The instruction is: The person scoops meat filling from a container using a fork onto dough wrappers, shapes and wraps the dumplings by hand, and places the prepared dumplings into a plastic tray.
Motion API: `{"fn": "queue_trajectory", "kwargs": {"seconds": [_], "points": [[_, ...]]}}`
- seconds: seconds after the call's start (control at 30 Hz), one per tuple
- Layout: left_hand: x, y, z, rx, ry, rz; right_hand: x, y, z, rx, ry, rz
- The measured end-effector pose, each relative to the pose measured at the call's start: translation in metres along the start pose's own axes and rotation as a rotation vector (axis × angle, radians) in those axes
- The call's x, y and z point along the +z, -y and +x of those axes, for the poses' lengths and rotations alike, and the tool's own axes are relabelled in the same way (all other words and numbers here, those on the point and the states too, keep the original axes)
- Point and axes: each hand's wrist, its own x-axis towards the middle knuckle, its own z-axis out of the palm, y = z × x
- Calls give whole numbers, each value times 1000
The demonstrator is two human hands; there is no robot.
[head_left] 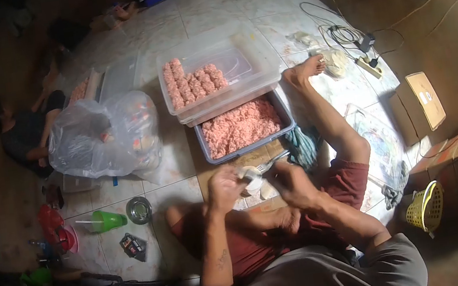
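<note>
My left hand (225, 189) is closed, its fingertips at the left edge of a round white item (252, 181), perhaps a small dish or a wrapper; what they pinch is hidden. On the other side, my right hand (296, 185) has its fingers curled, slightly blurred, and I cannot make out what is in them. A metal fork (270, 163) slants just beyond the right fingertips. A pale flat piece (267, 191) lies between the hands. Ahead stands a grey-blue tub (219, 159) of pink minced mixture (241, 128).
Behind the tub, a clear plastic box (256, 69) holds rows of pink portions (194, 82). To the left are a big plastic bag (88, 142), a green cup (108, 219) and a metal dish (139, 210). Another person (28, 133) sits far left. Cables (342, 34) and a yellow basket (425, 208) are right.
</note>
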Motion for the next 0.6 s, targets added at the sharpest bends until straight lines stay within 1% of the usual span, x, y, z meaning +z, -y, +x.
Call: {"fn": "queue_trajectory", "kwargs": {"seconds": [0.03,0.07,0.1,0.17,0.2,0.23,0.27,0.3,0.33,0.37,0.4,0.43,0.47,0.5,0.53,0.57,0.6], "points": [[-4,-9,-6,-120,-61,-294,-5,-2,-1,49,-101,143],[-11,2,-7,-64,-102,-277,-17,18,1,199,-144,119],[-10,26,-2,-57,-104,-281,-15,16,5,191,-144,114],[-13,71,-6,296,15,469,4,1,0,57,52,99],[-5,56,-11,106,16,293,16,-17,-1,87,183,94],[5,36,-14,-77,22,113,11,-5,0,-53,144,2],[-1,29,-19,-36,17,-92,6,-10,3,-26,11,35],[-8,28,-24,-3,6,-300,-3,1,8,7,-112,69],[-14,34,-25,-8,-3,-303,-25,11,20,-78,-164,-40],[-21,46,-24,-91,42,-238,-35,11,36,-24,-191,-123],[-25,53,-22,-170,89,-174,-41,-11,56,-90,-230,-294],[-22,52,-14,-167,82,-175,-43,-23,78,-155,-269,-329],[-15,49,-4,-94,61,-66,-44,-42,101,-203,-252,-392],[-9,49,4,-17,37,40,-45,-42,106,-216,-246,-401],[-6,53,12,71,19,-68,-46,-42,115,-349,-108,-551],[-7,42,17,81,2,-78,-45,-40,123,-479,39,-698],[-8,19,19,20,-6,-101,-27,-19,121,-378,22,-547]]}}
